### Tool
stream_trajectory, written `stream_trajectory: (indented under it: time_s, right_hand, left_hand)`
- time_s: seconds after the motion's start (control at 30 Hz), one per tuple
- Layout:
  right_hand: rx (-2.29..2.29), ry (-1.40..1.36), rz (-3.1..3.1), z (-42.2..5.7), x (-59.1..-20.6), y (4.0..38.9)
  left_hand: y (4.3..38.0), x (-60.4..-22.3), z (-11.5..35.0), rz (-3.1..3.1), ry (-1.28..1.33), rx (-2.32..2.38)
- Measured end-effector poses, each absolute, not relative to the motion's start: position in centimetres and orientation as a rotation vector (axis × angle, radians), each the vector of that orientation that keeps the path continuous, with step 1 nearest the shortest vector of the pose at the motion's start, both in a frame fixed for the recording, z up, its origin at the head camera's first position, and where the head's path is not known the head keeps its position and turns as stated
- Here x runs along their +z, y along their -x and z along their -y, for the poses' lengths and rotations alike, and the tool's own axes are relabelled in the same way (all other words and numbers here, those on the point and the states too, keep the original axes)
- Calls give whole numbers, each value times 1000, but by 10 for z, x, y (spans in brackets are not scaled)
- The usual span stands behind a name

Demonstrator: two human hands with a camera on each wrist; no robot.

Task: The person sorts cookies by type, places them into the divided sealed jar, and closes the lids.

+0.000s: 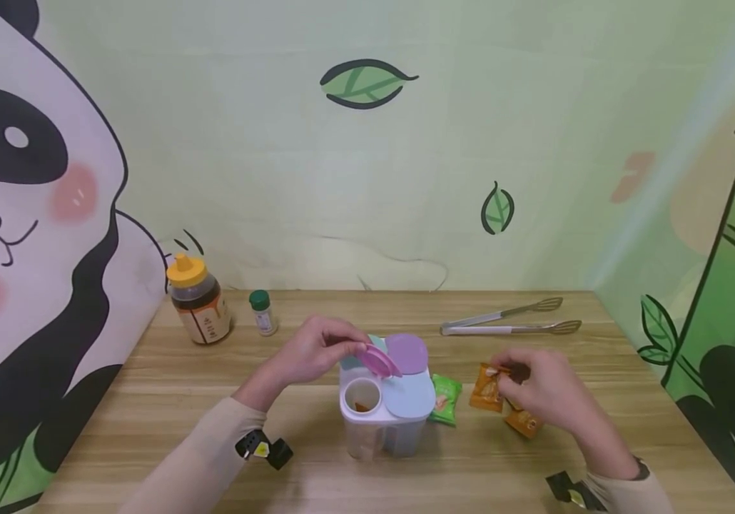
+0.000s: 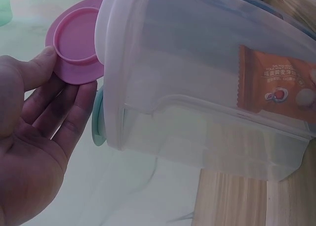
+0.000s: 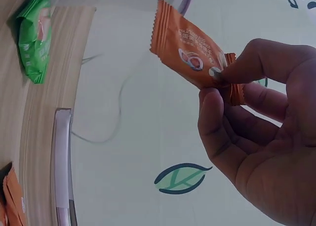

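Observation:
In the head view my left hand (image 1: 316, 351) pinches a pink lid (image 1: 378, 360), tilted up on a clear container with a white top (image 1: 374, 414). The lid's ringed underside (image 2: 76, 35) faces the left wrist camera. Beneath it, the front-left compartment is uncovered, and an orange snack packet (image 2: 279, 85) shows through its wall. My right hand (image 1: 550, 389) holds another orange packet (image 3: 190, 50) between thumb and fingers, above the table to the container's right. More orange packaging (image 1: 523, 422) lies below that hand. Teal, purple (image 1: 407, 353) and light blue (image 1: 409, 395) lids cover the other compartments.
A green snack packet (image 1: 447, 400) lies just right of the container. Tongs (image 1: 509, 319) with whisk-like ends rest at the back right. At the back left stand a yellow-capped bottle (image 1: 200, 303) of dark contents and a small green-capped jar (image 1: 263, 313). A wall closes the table's far edge.

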State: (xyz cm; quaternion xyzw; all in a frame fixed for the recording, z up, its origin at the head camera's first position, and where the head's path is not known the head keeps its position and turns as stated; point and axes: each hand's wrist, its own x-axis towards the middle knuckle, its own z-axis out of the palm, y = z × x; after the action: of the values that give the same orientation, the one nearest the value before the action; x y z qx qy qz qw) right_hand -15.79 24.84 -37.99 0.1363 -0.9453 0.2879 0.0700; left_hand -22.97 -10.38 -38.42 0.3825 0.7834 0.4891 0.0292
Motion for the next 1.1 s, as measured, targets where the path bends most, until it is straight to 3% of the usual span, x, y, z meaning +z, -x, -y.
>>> stream_trajectory:
  time_s: [1.1]
  right_hand:
    - [980, -664, 2594, -230, -360, 147]
  left_hand:
    - [230, -384, 104, -2426, -1188, 1500]
